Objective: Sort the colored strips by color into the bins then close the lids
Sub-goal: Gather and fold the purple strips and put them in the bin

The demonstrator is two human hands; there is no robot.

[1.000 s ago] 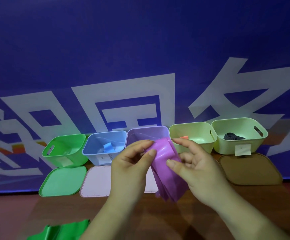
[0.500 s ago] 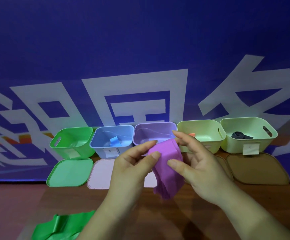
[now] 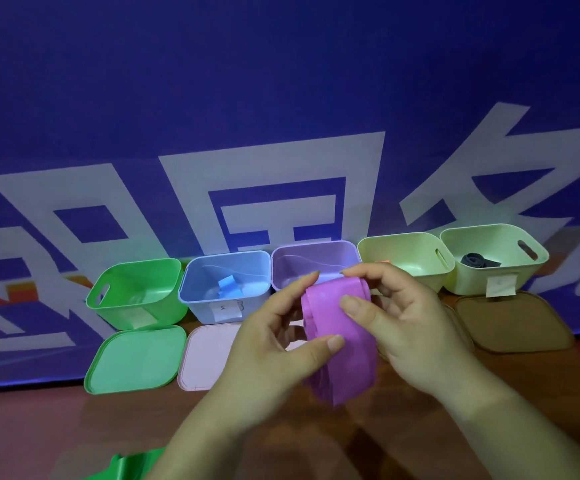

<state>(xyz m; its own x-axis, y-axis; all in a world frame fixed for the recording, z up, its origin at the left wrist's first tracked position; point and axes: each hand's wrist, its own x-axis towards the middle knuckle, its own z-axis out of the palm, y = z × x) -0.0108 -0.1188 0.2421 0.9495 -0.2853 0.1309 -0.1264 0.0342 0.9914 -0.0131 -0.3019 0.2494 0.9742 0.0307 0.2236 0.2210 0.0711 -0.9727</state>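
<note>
1. The table (image 3: 74, 427) carries a row of 5 open bins against a blue backdrop (image 3: 281, 81). From 9 o'clock to 3 o'clock they are the green bin (image 3: 164, 306), blue bin (image 3: 205, 310), purple bin (image 3: 316, 258) and 2 pale green bins (image 3: 403, 251).
2. A green lid (image 3: 132, 358), a pink lid (image 3: 205, 355) and a brown lid (image 3: 513, 323) lie flat in front of the bins.
3. The purple strip (image 3: 337, 341) is held above the table, at 6 o'clock from the purple bin. It is glossy, wide and folded into several stacked layers. Its looped top edge is at 12 o'clock and its tail hangs at 6 o'clock.
4. Compared with 0.5 s ago, the fold is flatter and more layered. The left thumb sits lower on the front face and the right thumb sits higher.
5. The left hand (image 3: 268, 362) pinches the strip, index finger at the top edge and thumb on the front.
6. The right hand (image 3: 410, 330) grips the strip's 3 o'clock edge with curled fingers.
7. A green strip (image 3: 132, 465) lies at 7 o'clock.
</note>
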